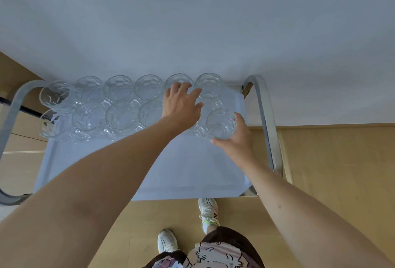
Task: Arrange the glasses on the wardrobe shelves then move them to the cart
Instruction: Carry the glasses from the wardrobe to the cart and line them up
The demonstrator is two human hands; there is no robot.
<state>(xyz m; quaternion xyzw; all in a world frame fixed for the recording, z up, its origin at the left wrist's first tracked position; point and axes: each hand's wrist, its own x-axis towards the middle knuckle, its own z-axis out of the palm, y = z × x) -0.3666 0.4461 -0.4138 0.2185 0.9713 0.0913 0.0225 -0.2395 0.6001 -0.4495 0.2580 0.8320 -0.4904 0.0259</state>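
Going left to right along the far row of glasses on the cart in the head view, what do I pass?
Left cart handle → four uncovered glasses, the first → glass under the left hand → last glass → right cart handle.

Right hand [235, 139] grips a clear glass [221, 123] over the cart [149, 171] top at 3 o'clock; left hand [181, 105] reaches, fingers spread, over two glass rows [119, 101] at 12.
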